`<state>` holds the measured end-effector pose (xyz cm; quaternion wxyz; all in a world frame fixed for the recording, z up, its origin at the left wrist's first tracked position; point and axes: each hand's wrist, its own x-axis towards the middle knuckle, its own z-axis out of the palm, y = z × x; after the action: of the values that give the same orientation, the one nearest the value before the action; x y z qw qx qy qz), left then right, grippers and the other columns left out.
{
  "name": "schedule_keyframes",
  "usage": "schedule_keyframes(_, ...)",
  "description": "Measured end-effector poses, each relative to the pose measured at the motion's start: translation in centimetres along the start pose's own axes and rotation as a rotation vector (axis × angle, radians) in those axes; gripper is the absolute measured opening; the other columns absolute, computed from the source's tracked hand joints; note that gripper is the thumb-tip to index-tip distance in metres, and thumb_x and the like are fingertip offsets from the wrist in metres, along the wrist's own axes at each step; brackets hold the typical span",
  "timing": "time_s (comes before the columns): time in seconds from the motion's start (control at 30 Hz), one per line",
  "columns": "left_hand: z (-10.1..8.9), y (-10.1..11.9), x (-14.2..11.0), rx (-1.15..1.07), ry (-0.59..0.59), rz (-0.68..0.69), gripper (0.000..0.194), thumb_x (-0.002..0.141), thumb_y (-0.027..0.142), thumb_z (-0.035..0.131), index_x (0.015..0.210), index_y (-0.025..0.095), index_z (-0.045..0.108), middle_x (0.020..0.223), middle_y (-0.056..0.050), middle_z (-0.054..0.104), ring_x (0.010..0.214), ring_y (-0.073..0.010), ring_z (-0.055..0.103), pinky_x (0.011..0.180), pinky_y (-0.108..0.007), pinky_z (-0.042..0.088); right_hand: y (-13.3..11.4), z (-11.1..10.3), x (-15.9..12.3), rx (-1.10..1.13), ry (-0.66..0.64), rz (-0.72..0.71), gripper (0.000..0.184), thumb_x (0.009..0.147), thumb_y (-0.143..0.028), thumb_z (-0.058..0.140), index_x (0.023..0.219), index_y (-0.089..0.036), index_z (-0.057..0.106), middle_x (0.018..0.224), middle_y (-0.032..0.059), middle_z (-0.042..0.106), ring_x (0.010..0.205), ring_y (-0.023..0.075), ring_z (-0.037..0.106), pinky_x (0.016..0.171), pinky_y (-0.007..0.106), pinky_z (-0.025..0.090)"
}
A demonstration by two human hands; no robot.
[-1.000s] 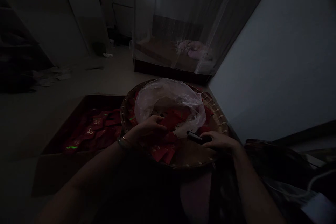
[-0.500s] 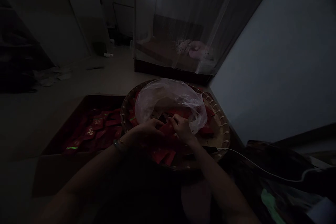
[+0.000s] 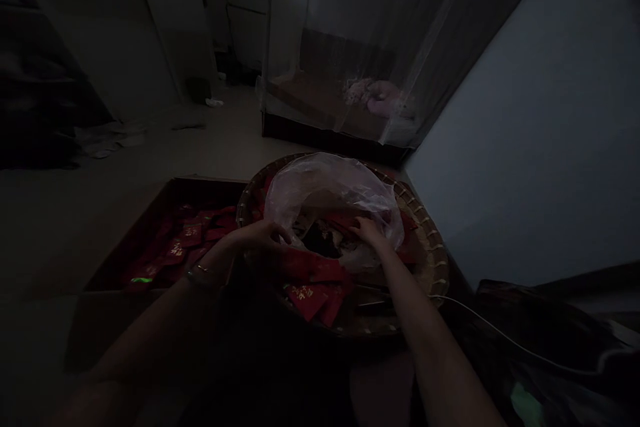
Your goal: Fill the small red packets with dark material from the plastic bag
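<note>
A clear plastic bag stands wide open in a round woven bamboo tray, with dark and pale pieces inside, too dim to name. My left hand is at the bag's left rim, thumb and fingers apart and curved. Reaching into the bag from the right, my right hand has its fingers extended beside something red; I see no firm grip. Red packets with gold lettering lie at the tray's near side, in front of the bag. Under my right forearm is a dark, thin object.
Left of the tray, an open cardboard box holds many red packets. A white cable runs from the tray to the right. Behind stands a netted bed; a pale wall rises at the right.
My hands have come apart from over a red packet at the bag's mouth. The left moved left to the rim; the right moved right and into the bag. The view shifted slightly.
</note>
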<state>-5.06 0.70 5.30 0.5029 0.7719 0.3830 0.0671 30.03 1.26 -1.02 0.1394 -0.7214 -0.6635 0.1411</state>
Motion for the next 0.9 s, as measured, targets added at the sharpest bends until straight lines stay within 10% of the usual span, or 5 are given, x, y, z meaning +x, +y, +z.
schedule_keyframes(0.23, 1.2, -0.3, 2.4, 0.068, 0.247, 0.111, 0.03, 0.069, 0.03, 0.067, 0.096, 0.016, 0.071, 0.077, -0.003, 0.07, 0.072, -0.017, 0.062, 0.062, -0.021, 0.042, 0.6, 0.4, -0.4, -0.04, 0.077, 0.013, 0.025, 0.079, -0.015, 0.06, 0.102, -0.015, 0.069, 0.106, 0.0123, 0.07, 0.099, 0.0244, 0.063, 0.087, 0.033, 0.044)
schedule_keyframes(0.5, 3.2, 4.3, 7.3, 0.112, 0.417, 0.386, 0.024, 0.079, 0.023, 0.059, 0.1, 0.017, 0.069, 0.095, -0.006, 0.069, 0.08, -0.018, 0.06, 0.07, -0.025, 0.044, -2.1, -3.0, -0.6, 0.218, 0.06, -0.177, 0.024, 0.079, -0.021, 0.058, 0.098, -0.022, 0.072, 0.101, 0.0051, 0.072, 0.093, 0.0205, 0.064, 0.084, 0.032, 0.047)
schedule_keyframes(0.9, 3.9, 4.2, 11.8, 0.031, 0.645, 0.264, 0.02, 0.078, 0.011, 0.052, 0.086, 0.012, 0.07, 0.083, -0.007, 0.07, 0.069, -0.0148, 0.057, 0.066, -0.024, 0.044, -2.2, -0.4, -2.6, 0.931, 0.009, 0.214, 0.024, 0.063, -0.027, 0.073, 0.083, -0.016, 0.065, 0.082, 0.0021, 0.066, 0.064, 0.0124, 0.06, 0.055, 0.025, 0.056)
